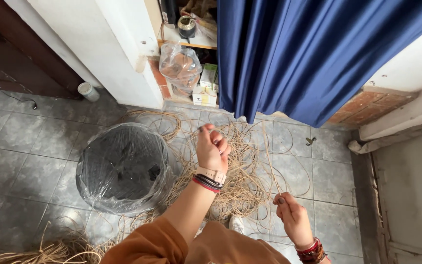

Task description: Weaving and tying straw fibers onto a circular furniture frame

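Strand (269, 161) of tan fibre, thin and pale, runs between 2 hands above a tiled floor (35, 142). Left hand (213, 146): raised, closed in a fist, its grip clamped on the upper part of the fibre, with a pale watch strap and red and black bands at the wrist. Right hand (291, 215): lower and nearer the body, thumb and forefinger pinched together on the strand, which rises from that pinch up and slightly left; red bead bracelets at the wrist. Strand lies above and between both grips, taut over the short stretch leaving the right hand; where exactly it enters the left fist cannot be told.

Pile (242, 186) of the same fibre: loose loops and tangles spread on the floor directly beneath the hands, reaching toward the wall. Bundle (50, 252) of thicker fibre: at the lower left edge. Bin (123, 168): round, dark, lined with clear plastic, standing just left of the left forearm and touching the edge of the pile. Curtain (308, 54): blue, hanging above the pile at the far wall. Bag (180, 66): clear plastic, beside small boxes (206, 85) at the foot of a shelf. Sleeves (162, 244): orange-brown, at the bottom edge.
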